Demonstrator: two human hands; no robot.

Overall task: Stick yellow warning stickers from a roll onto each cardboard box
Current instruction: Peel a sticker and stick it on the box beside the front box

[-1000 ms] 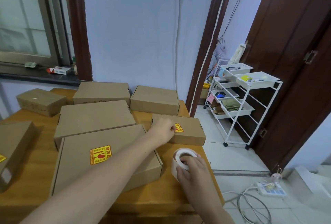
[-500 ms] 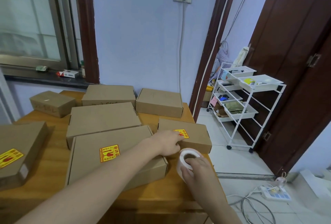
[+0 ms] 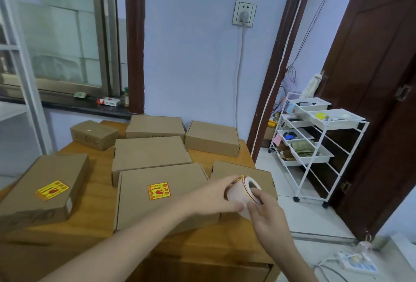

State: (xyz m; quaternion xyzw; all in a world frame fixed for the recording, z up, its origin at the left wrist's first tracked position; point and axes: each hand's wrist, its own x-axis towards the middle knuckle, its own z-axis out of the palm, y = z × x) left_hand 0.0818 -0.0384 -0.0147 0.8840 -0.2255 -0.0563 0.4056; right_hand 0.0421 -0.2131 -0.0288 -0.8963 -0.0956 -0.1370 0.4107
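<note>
Above the near right corner of the wooden worktop (image 3: 94, 232), both hands hold the sticker roll (image 3: 242, 194) in the air, over the small box (image 3: 243, 172) at that edge. The left hand (image 3: 213, 196) curls its grip round the roll's left side, thumb on top by the yellow sticker edge; the right hand (image 3: 267, 214) pinches the rim from the right, fingertips at the core opening. Just left of the hands lies a large flat box (image 3: 157, 196) bearing a yellow warning sticker (image 3: 159, 191). Further left, a second box (image 3: 42, 189) carries another yellow sticker (image 3: 52, 190). Behind them sit four plain boxes: one flat box (image 3: 150, 155) just beyond the large one, and three along the wall, left (image 3: 94, 134), middle (image 3: 155, 126) and right (image 3: 212, 137). A white trolley rack (image 3: 315, 146) stands on the floor to the right
</note>
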